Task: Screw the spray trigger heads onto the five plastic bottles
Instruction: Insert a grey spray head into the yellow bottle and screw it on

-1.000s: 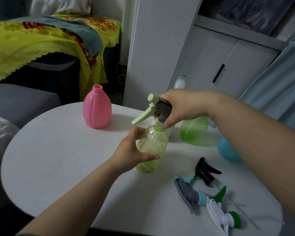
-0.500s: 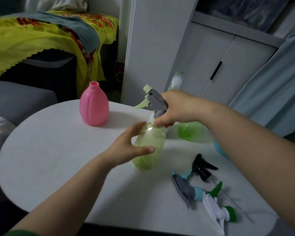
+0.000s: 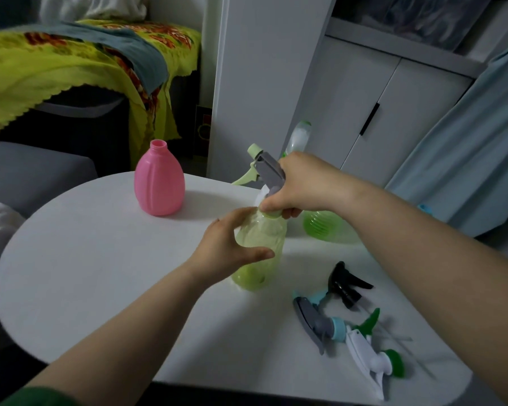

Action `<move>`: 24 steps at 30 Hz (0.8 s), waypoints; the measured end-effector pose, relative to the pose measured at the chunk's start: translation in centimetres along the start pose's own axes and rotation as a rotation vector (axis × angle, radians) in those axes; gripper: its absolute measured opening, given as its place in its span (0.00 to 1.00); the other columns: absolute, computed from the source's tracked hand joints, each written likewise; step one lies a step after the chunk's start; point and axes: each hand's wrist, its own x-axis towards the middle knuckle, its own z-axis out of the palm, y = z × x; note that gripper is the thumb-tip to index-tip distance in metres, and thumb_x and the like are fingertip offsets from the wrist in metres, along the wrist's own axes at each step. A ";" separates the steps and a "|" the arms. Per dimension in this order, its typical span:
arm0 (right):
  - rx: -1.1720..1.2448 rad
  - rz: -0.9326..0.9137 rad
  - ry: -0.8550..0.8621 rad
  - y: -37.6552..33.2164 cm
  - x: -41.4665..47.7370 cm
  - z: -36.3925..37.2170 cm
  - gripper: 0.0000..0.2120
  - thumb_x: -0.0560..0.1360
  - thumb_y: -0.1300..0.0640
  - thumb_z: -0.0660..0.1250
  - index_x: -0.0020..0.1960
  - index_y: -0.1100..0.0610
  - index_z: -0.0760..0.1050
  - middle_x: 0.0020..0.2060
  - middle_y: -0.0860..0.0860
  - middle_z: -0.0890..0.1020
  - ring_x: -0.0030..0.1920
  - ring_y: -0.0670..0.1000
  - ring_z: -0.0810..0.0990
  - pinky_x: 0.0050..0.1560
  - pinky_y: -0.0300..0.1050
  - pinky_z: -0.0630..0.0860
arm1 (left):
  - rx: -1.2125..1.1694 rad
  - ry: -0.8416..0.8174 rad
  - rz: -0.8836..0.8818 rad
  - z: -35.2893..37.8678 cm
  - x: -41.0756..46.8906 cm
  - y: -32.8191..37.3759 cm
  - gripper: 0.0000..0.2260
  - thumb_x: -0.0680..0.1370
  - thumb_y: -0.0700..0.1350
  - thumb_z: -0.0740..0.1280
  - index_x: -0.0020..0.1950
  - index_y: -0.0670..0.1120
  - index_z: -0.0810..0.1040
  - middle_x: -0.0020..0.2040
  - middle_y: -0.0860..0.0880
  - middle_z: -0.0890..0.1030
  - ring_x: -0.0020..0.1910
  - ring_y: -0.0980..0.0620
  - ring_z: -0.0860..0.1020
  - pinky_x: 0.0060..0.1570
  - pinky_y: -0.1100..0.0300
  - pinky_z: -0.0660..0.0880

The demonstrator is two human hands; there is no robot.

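The yellow-green bottle (image 3: 260, 253) stands upright near the middle of the white desk (image 3: 100, 259). Its grey and pale-green trigger head (image 3: 264, 168) sits on the neck, nozzle aimed away and to the left. The left hand (image 3: 226, 250) wraps round the bottle's shoulder, thumb across the front. The right hand (image 3: 302, 186) is clamped over the back of the trigger head, with its fingertips down at the collar.

This looks like the tightening turn on the first bottle. To do it well, the left hand should pin the thin bottle without squeezing it out of round (a crushed neck invites cross-threading). The right hand should turn the collar rather than the sprayer body and keep the head square to the neck until it seats.

Further out, a pink bottle (image 3: 159, 183) stands open-necked at the back left, and a green ribbed bottle (image 3: 320, 227) stands just behind the right wrist. Three loose heads lie close together at the near right: a black trigger head (image 3: 345, 284), a grey-and-blue trigger head (image 3: 314, 323) and a white-and-green trigger head (image 3: 370, 356).

Compared with a second ago, the lever has swung from pointing left to pointing further away, so the head has rotated. The right hand's fingers now sit lower, at the collar, while the left hand's grip is unchanged.
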 end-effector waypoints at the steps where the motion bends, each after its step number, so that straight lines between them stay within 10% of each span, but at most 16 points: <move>1: -0.009 0.004 0.015 -0.1 0.0 0.1 0.11 0.64 0.56 0.72 0.39 0.60 0.72 0.29 0.55 0.82 0.28 0.51 0.81 0.27 0.36 0.76 | 0.005 -0.012 0.003 -0.1 0.1 0.0 0.33 0.62 0.48 0.76 0.64 0.47 0.67 0.62 0.46 0.75 0.62 0.48 0.71 0.63 0.53 0.67; 9: -0.210 0.090 0.234 -0.1 -0.4 1.2 0.21 0.65 0.42 0.68 0.30 0.56 0.64 0.24 0.51 0.71 0.27 0.53 0.73 0.29 0.39 0.68 | 0.062 0.126 0.031 0.9 -0.6 0.4 0.33 0.61 0.48 0.77 0.63 0.43 0.70 0.59 0.44 0.78 0.59 0.46 0.74 0.66 0.43 0.63; 14: 0.004 0.067 0.001 0.8 -0.6 0.3 0.25 0.63 0.36 0.66 0.44 0.58 0.74 0.40 0.56 0.82 0.38 0.52 0.81 0.40 0.46 0.75 | 0.052 0.073 0.026 0.5 -0.4 0.3 0.33 0.61 0.48 0.76 0.63 0.44 0.70 0.60 0.44 0.77 0.60 0.46 0.73 0.66 0.43 0.63; 17: 0.254 -0.062 -0.198 2.3 -1.3 -0.8 0.21 0.65 0.46 0.70 0.54 0.55 0.72 0.50 0.49 0.80 0.52 0.44 0.78 0.58 0.46 0.73 | 0.034 0.064 0.028 0.3 -0.2 0.2 0.33 0.61 0.48 0.77 0.63 0.45 0.70 0.59 0.45 0.78 0.59 0.45 0.73 0.64 0.48 0.66; 20: 0.532 -0.151 -0.314 4.7 -2.3 -0.9 0.19 0.69 0.67 0.66 0.54 0.47 0.70 0.50 0.39 0.76 0.47 0.31 0.76 0.50 0.28 0.73 | -0.002 0.026 0.032 0.1 0.0 -0.1 0.33 0.61 0.47 0.77 0.63 0.46 0.70 0.56 0.48 0.77 0.57 0.52 0.73 0.55 0.62 0.67; 24: 0.788 -0.189 -0.187 6.5 -2.3 2.1 0.23 0.70 0.72 0.63 0.52 0.45 0.69 0.52 0.44 0.76 0.51 0.42 0.76 0.50 0.29 0.74 | -0.053 -0.040 0.020 -0.1 0.3 -0.3 0.31 0.61 0.45 0.76 0.62 0.46 0.70 0.52 0.54 0.74 0.53 0.58 0.71 0.49 0.71 0.63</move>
